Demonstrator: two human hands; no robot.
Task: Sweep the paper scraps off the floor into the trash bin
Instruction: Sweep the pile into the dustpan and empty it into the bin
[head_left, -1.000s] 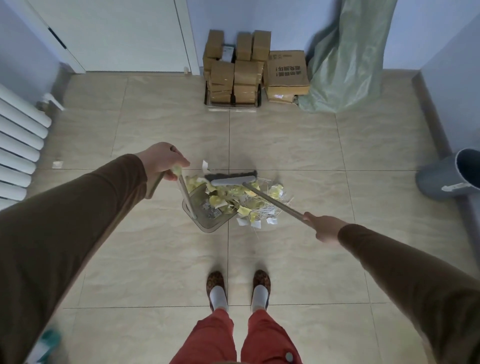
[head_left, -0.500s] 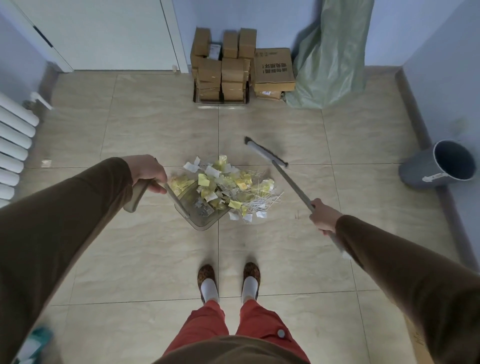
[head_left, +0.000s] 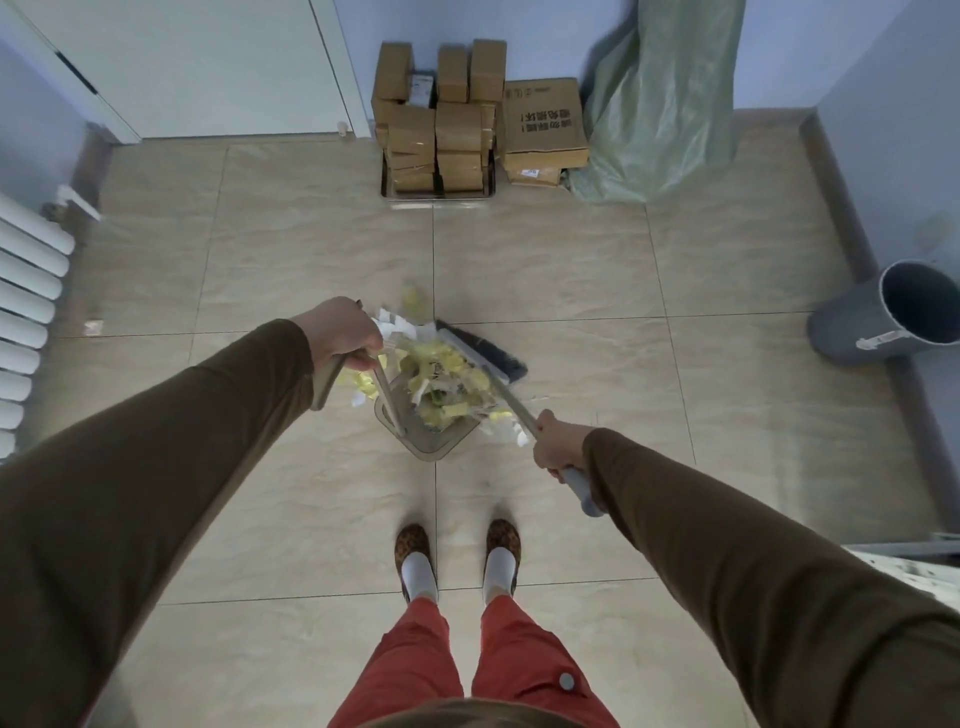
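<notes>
A clear dustpan (head_left: 434, 441) sits on the tiled floor ahead of my feet, heaped with yellow and white paper scraps (head_left: 447, 379). My left hand (head_left: 340, 330) grips the top of its long handle. My right hand (head_left: 558, 441) grips the broom handle; the broom's dark head (head_left: 485, 351) lies against the far right side of the pile. One yellow scrap (head_left: 413, 299) lies loose just beyond the pile, and a few white ones spill over the pan's right edge. The grey trash bin (head_left: 883, 317) stands by the right wall.
Stacked cardboard boxes (head_left: 452, 124) and a green sack (head_left: 660, 98) stand against the far wall. A white radiator (head_left: 26, 312) lines the left wall, with a small scrap (head_left: 93, 326) on the floor near it. A white door is at the back left.
The broom head swung out to the far right, away from the pile, then came back against it. The scraps now lie more bunched over the dustpan.
</notes>
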